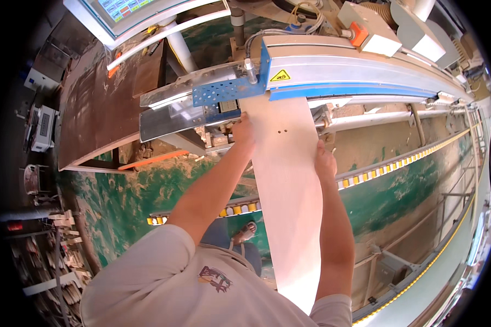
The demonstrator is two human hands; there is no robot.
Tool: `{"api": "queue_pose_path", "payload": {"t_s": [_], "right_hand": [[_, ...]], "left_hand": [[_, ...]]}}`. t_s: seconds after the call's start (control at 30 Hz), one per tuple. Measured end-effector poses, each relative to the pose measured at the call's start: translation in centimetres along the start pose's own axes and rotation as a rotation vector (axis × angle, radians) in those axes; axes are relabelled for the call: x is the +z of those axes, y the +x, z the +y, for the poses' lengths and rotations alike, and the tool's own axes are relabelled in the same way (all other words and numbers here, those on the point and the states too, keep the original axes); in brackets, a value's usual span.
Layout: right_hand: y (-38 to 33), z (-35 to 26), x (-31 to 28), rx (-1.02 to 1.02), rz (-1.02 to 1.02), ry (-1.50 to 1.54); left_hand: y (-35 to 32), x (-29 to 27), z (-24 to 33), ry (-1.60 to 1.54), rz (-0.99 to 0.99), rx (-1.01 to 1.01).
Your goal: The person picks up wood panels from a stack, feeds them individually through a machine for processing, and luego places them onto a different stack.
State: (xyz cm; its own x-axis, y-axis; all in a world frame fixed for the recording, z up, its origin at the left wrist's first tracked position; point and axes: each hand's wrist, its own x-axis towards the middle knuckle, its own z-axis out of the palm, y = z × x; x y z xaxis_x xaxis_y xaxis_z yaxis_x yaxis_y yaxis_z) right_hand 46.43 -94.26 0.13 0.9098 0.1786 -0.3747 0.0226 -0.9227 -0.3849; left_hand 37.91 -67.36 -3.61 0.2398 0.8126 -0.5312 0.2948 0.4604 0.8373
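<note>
In the head view I see a long pale wooden panel (289, 185) that runs from the bottom centre of the frame up to the middle, where its far end goes under the blue and silver machine housing (333, 68). Two small drilled holes (281, 131) are visible near that far end. My left hand (243, 131) is at the left edge of the panel, close to the housing, with the fingers laid on the board; I cannot tell if they curl around the edge. My right hand (324, 159) rests on the right edge of the panel, a little lower in the frame, the fingers bent over the side and holding it. A yellow warning sticker (280, 76) sits on the housing just above the panel. In the upper left of the frame there is a control screen (126, 10). A roller rail (398, 163) with yellow and white wheels crosses behind the panel toward the right, above the green floor (131, 196)
</note>
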Motion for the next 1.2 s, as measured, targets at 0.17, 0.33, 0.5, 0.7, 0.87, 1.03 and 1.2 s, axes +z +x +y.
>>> {"api": "queue_pose_path", "payload": {"t_s": [0.17, 0.33, 0.5, 0.7, 0.87, 1.03, 1.2], "right_hand": [[0.0, 4.6, -4.6, -0.063, 0.196, 0.043], [-10.9, 14.3, -8.3, -0.209, 0.543, 0.311], [-32.2, 24.2, -5.8, 0.164, 0.815, 0.444], [-46.5, 22.7, 1.5, 0.411, 0.887, 0.722], [-43.7, 10.3, -1.0, -0.283, 0.699, 0.807], [-42.3, 22.1, 14.1, -0.021, 0.787, 0.708], [-50.3, 20.0, 25.9, 0.439, 0.301, 0.988]], "left_hand": [[-4.8, 5.8, 1.2, 0.012, -0.016, -0.034], [-4.8, 9.2, -0.2, -0.037, -0.031, 0.015], [-5.7, 10.6, 0.1, -0.135, -0.342, -0.048], [-21.4, 2.8, -5.8, -0.103, -0.895, -0.152], [-35.6, -10.4, -19.0, 0.036, -1.611, -0.645], [-47.4, -14.8, -12.1, 0.252, -1.524, -0.534], [-50.4, -21.6, -3.1, 0.173, -1.834, 0.572]]}}
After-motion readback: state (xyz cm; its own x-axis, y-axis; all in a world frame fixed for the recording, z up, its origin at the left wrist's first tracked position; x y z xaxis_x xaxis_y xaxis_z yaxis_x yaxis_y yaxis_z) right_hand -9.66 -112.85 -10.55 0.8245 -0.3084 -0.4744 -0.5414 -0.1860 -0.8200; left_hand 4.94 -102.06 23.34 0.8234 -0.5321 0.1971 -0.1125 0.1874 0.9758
